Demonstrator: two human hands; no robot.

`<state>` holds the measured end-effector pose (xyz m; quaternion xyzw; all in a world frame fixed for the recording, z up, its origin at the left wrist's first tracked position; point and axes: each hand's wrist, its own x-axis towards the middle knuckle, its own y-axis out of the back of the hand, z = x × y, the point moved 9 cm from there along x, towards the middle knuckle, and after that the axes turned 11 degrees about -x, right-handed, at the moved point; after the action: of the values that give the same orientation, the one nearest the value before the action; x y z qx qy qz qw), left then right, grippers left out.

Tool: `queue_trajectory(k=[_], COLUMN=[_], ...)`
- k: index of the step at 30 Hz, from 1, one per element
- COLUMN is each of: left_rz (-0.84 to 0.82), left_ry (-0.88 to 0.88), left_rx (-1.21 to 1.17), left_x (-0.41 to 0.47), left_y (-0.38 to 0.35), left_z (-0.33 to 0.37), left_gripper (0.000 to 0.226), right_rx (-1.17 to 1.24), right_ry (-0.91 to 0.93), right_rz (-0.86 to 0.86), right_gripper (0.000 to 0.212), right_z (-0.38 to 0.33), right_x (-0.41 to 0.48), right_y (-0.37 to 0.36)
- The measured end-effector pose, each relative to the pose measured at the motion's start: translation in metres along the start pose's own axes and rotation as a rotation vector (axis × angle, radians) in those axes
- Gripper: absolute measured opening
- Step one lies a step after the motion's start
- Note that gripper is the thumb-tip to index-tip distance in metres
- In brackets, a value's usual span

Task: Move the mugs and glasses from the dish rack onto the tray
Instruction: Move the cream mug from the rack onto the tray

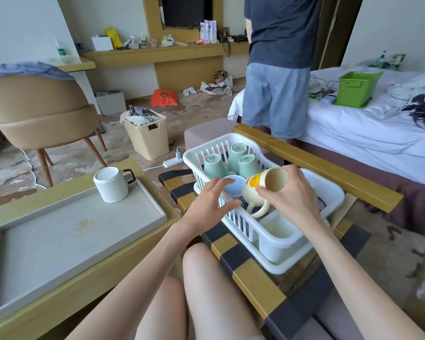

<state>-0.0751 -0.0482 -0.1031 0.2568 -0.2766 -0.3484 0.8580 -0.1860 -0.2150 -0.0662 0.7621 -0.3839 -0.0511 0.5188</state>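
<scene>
My right hand (290, 195) grips a cream mug (260, 190) with a yellow and red print, tilted on its side above the white dish rack (312, 241), mouth toward me and handle hanging down. My left hand (209, 204) hovers with fingers spread just left of that mug, over the rack's near-left wall, holding nothing. In the rack's far end stand three pale green cups (233, 160) upside down, with a light blue cup (233, 187) in front of them. A white ribbed mug (112, 184) with a black handle stands upright on the grey tray's (49, 244) far right corner.
The rack rests on a black and yellow checkered table (253, 278). The tray lies on a low wooden table (84, 285) to the left. My knees (206, 278) sit between the two tables. A person stands beyond the rack by a bed. A wicker basket and a chair stand farther back.
</scene>
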Motion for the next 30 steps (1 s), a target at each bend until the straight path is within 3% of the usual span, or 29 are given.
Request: queue_trajectory(k=[7, 15, 17, 20, 23, 26, 30], left_rz=[-0.01, 0.177, 0.224, 0.3, 0.379, 0.44, 0.478], left_ry=[-0.17, -0.229, -0.187, -0.084, 0.015, 0.132, 0.294], left_rx=[-0.081, 0.007, 0.048, 0.04, -0.076, -0.142, -0.35], left_x=[0.004, -0.014, -0.027, -0.048, -0.072, -0.098, -0.128], left_y=[0.016, 0.082, 0.104, 0.135, 0.167, 0.2, 0.232], left_z=[0.04, 0.049, 0.035, 0.004, -0.03, -0.067, -0.115], left_gripper=[0.086, 0.071, 0.066, 0.055, 0.047, 0.036, 0.04], right_rx=[0.311, 0.506, 0.506, 0.507, 0.516, 0.606, 0.65], right_ry=[-0.175, -0.168, -0.146, -0.051, 0.06, 0.131, 0.339], right_rz=[0.092, -0.12, -0.2, -0.297, -0.419, -0.617, -0.85], right_gripper=[0.069, 0.09, 0.093, 0.079, 0.066, 0.066, 0.059], right_z=[-0.004, -0.083, -0.111, -0.162, -0.211, -0.251, -0.295], right_x=[0.008, 0.013, 0.011, 0.004, -0.007, -0.023, -0.037], right_y=[0.011, -0.019, -0.033, -0.059, -0.091, -0.124, -0.156])
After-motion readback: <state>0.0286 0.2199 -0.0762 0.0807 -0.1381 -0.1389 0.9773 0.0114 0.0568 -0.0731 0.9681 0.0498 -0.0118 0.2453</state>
